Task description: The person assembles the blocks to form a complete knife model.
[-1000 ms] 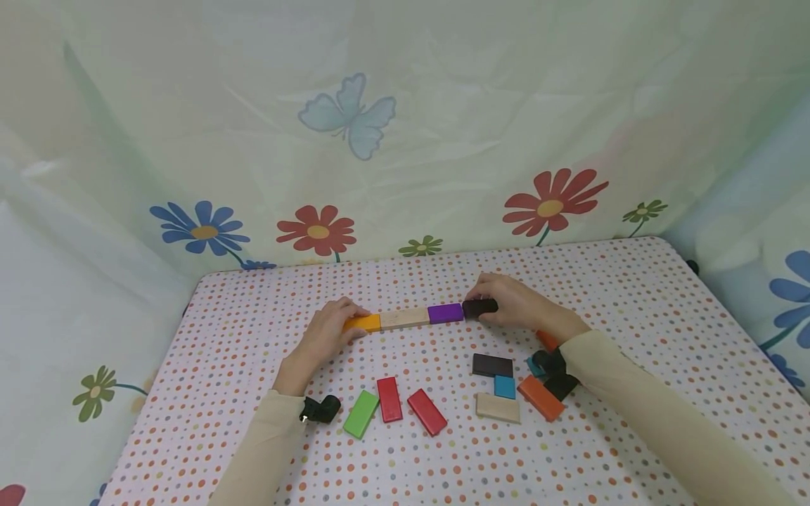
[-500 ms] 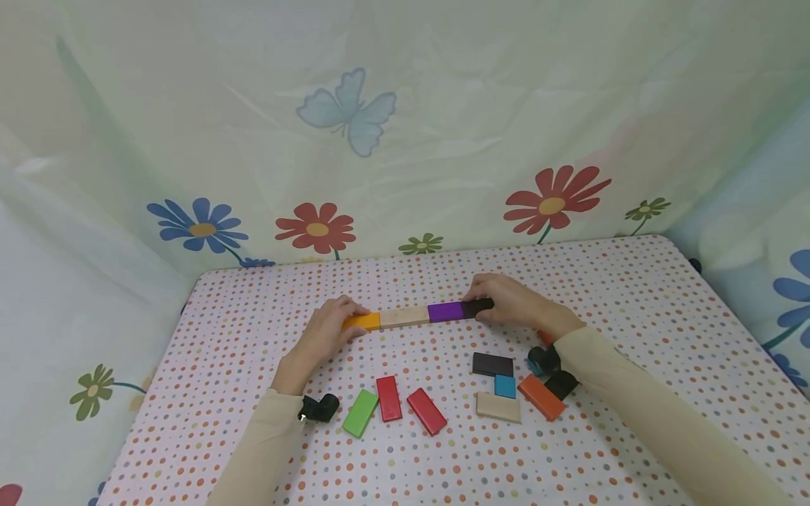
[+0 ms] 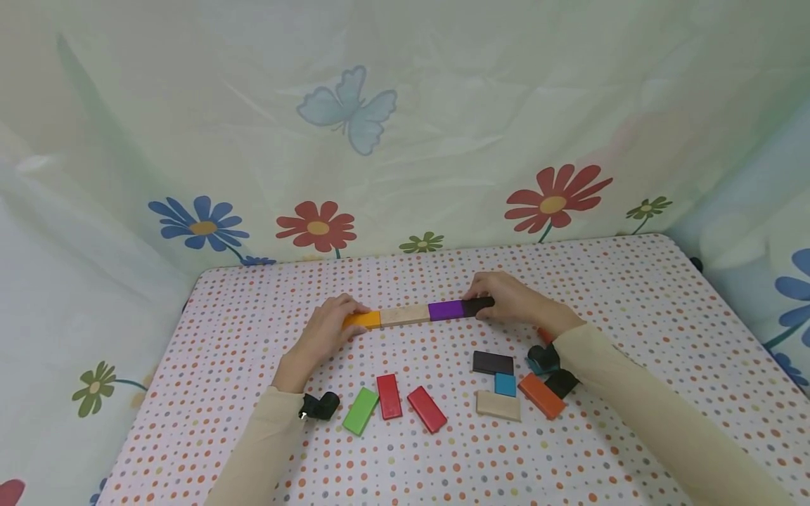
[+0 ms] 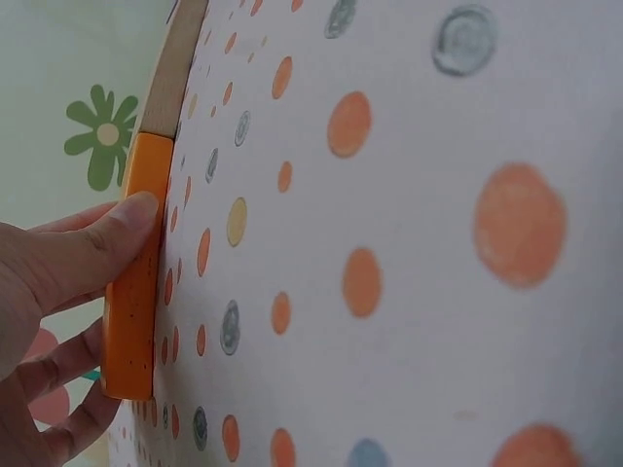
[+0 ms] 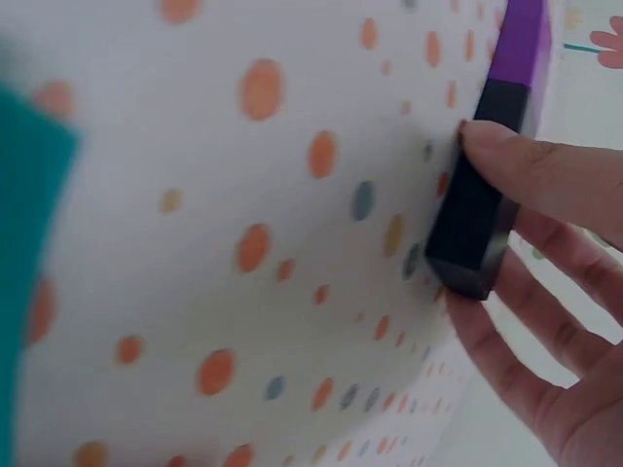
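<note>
Four blocks is more than I count, so several rectangular blocks lie end to end in a row across the table. At its left end my left hand (image 3: 325,329) grips an orange block (image 4: 139,282), thumb on the near side and fingers behind. A plain wooden block (image 3: 405,315) and a purple block (image 3: 446,310) form the middle. My right hand (image 3: 506,299) pinches a black block (image 5: 477,195) at the right end, its thumb on the near face. In the right wrist view the black block's end meets the purple one.
Nearer me on the left lie a green block (image 3: 361,411) and two red blocks (image 3: 389,396). To the right are a dark block (image 3: 493,362), a small blue block (image 3: 505,384), a pale wooden block (image 3: 498,405) and an orange-red block (image 3: 541,396), some partly under the right sleeve.
My right hand has slid the black block slightly left, closing the small gap to the purple block. The left hand has stayed on the orange block.
</note>
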Demonstrator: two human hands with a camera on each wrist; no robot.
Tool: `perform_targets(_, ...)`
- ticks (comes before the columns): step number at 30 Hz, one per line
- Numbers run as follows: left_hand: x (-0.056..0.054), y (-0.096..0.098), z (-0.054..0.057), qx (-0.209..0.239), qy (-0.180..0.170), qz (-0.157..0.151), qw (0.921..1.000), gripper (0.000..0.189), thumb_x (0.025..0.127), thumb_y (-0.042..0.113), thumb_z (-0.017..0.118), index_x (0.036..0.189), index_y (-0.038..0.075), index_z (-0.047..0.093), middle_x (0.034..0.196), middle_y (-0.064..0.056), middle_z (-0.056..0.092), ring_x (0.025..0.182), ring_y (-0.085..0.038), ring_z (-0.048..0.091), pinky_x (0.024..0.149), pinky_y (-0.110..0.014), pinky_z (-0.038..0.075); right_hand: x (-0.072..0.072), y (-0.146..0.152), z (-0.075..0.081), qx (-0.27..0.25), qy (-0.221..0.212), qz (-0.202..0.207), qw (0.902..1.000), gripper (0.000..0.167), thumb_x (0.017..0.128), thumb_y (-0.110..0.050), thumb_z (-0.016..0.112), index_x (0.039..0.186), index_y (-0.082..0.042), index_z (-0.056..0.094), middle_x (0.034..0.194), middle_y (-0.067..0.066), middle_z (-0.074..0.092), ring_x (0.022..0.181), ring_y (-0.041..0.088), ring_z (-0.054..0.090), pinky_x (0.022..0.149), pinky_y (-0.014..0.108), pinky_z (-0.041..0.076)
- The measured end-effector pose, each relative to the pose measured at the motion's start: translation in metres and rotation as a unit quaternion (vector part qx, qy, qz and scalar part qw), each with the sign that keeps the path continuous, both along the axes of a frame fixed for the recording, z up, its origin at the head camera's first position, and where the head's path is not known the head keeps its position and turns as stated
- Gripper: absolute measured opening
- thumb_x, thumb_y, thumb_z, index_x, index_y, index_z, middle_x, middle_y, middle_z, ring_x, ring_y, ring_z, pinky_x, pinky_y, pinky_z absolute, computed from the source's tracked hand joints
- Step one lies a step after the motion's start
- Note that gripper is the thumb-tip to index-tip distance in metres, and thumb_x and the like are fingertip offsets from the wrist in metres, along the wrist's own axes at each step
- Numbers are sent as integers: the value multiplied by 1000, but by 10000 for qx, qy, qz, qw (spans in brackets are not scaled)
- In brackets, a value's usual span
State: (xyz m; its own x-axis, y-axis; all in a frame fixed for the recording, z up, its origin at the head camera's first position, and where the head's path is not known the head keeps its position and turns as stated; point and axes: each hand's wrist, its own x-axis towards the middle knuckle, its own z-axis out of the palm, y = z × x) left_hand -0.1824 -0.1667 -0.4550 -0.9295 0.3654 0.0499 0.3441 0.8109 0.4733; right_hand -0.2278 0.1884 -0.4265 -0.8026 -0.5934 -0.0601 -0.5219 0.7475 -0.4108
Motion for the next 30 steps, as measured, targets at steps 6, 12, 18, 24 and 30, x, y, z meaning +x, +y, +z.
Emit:
perform_targets(6,0,1,0,-24,-129,95,9999,33,94,17,79,126,11,73,121,-7,66,121,-33,56,103,-53,45,2,4,-5,24,36,249,9997,32,88,-1,82,119,3,74,110,13,67,105,32,64,95,50,54)
perform_targets(12,0,0,0,-30,-169,104,9998,34,95,18,79,127,11,73,122,-8,65,121,-33,55,105,-54,44,14,6,0,-9,273,137,9995,42,89,-5,83,128,0,70,121,16,64,115,36,59,100,54,52)
perform_targets(18,3,-4,0,-37,-158,195,9997,33,94,17,80,126,11,73,121,-6,66,119,-31,56,104,-52,44,38,-1,17,-323,271,378,9984,40,92,-5,80,130,-2,68,125,14,61,117,35,58,97,51,55)
perform_targets(24,3,-3,1,29,-177,188,9997,33,94,17,80,126,11,73,121,-6,65,120,-31,56,106,-53,44,65,-6,21,-222,245,699,9970,38,93,-12,81,129,-4,69,121,11,61,110,28,60,90,41,59)
perform_targets(30,1,2,1,35,-159,133,9998,33,94,17,80,126,12,73,122,-6,65,122,-32,55,107,-55,43,84,0,18,-82,105,784,9968,38,91,-15,84,125,-4,70,116,6,60,100,20,60,84,35,58)
